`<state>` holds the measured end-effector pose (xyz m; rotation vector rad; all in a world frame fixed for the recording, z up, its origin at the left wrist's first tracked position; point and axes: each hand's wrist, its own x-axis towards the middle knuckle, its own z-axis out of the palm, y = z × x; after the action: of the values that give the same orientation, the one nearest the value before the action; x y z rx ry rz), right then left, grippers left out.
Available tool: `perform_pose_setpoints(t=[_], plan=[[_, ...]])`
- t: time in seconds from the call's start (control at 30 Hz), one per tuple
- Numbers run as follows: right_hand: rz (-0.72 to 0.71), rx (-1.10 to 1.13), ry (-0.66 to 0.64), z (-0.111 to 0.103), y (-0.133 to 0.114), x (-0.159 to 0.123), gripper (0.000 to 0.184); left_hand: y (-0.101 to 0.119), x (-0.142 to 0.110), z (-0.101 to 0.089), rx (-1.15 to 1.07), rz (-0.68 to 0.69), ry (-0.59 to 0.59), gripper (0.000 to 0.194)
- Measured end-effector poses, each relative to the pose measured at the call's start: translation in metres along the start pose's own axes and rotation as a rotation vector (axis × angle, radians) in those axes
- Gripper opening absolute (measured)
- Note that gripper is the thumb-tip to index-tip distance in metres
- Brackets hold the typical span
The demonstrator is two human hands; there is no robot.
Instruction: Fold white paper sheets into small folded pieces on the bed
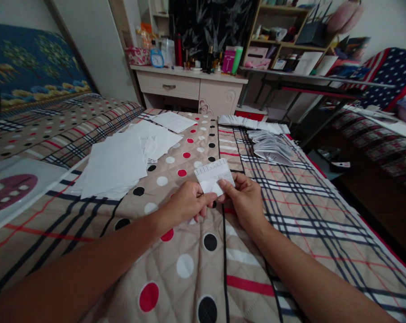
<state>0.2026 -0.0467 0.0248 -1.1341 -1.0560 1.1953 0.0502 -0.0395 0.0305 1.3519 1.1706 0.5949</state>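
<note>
A small white piece of folded paper (213,172) with rows of print along its top edge is held between both hands above the bed. My left hand (192,199) pinches its lower left corner, thumb on top. My right hand (245,195) grips the right side, its thumb pressed on the paper's face. To the left lies a spread pile of white paper sheets (117,161), most of them blank side up. On the right, farther off, folded papers (272,148) stand fanned in a stack, with a long row of more folded papers (243,122) behind them.
The bed has a beige quilted cover (185,287) with dots and plaid. A white bag with a pink print (10,193) lies at the left. Beyond the bed stand a white dresser (169,85) with bottles and a blue clock (156,58), and a shelf desk (290,78).
</note>
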Motion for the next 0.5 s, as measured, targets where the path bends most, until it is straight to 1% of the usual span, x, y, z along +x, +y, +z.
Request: perform_pose_setpoints(t=[0.1,0.2,0.27,0.37,0.43,0.5], plan=[[-0.014,-0.011,-0.013,-0.003,0.001,0.002,0.025,-0.002,0.001,-0.001,0.024,0.03,-0.002,0.042],[-0.05,-0.077,-0.035,-0.007,0.002,0.003,0.023,-0.003,0.004,-0.008,-0.008,0.133,-0.02,0.044],[-0.057,-0.128,-0.069,-0.008,0.001,0.003,0.024,-0.004,0.006,-0.014,-0.048,0.212,0.039,0.048],[-0.04,-0.199,-0.133,-0.007,0.0,0.001,0.027,-0.006,0.011,-0.021,-0.084,0.254,0.144,0.05],[-0.027,-0.241,-0.154,-0.006,0.0,-0.001,0.032,-0.008,0.013,-0.023,-0.033,0.269,0.162,0.045],[-0.012,-0.264,-0.159,-0.006,0.002,-0.001,0.038,-0.008,0.014,-0.024,0.066,0.308,0.184,0.04]])
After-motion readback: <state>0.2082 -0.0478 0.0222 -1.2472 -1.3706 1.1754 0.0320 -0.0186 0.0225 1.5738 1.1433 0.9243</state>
